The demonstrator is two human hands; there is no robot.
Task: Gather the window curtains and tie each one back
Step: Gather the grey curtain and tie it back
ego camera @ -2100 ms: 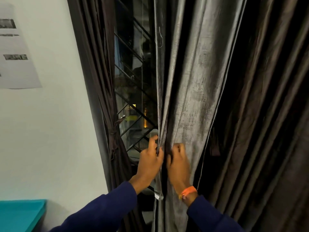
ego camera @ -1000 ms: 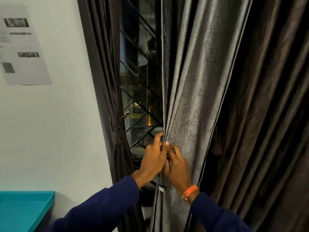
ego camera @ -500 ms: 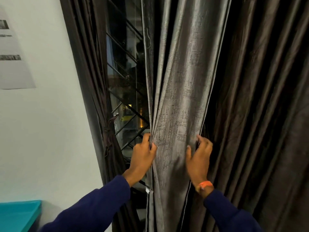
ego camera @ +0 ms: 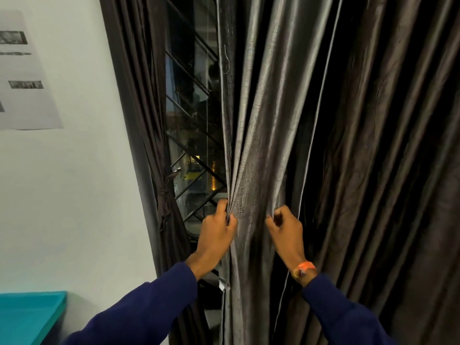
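A dark grey-brown right curtain (ego camera: 268, 125) hangs in long folds over most of the window. My left hand (ego camera: 217, 235) pinches its gathered left edge at waist height. About a hand's width to the right, my right hand (ego camera: 286, 232), with an orange wristband, curls its fingers round another fold of the same curtain. The left curtain (ego camera: 139, 100) hangs bunched against the wall, tied with a knotted band (ego camera: 165, 192).
Between the curtains the window glass and black metal grille (ego camera: 191, 125) show, dark outside with small yellow lights. A white wall carries a printed paper sheet (ego camera: 25, 78) at upper left. A teal surface (ego camera: 27, 314) sits at lower left.
My hands, together on the curtain's left edge a second ago, have parted. The right hand slid rightwards along the fabric and its fingers have curled on a fold. The left kept its pinch.
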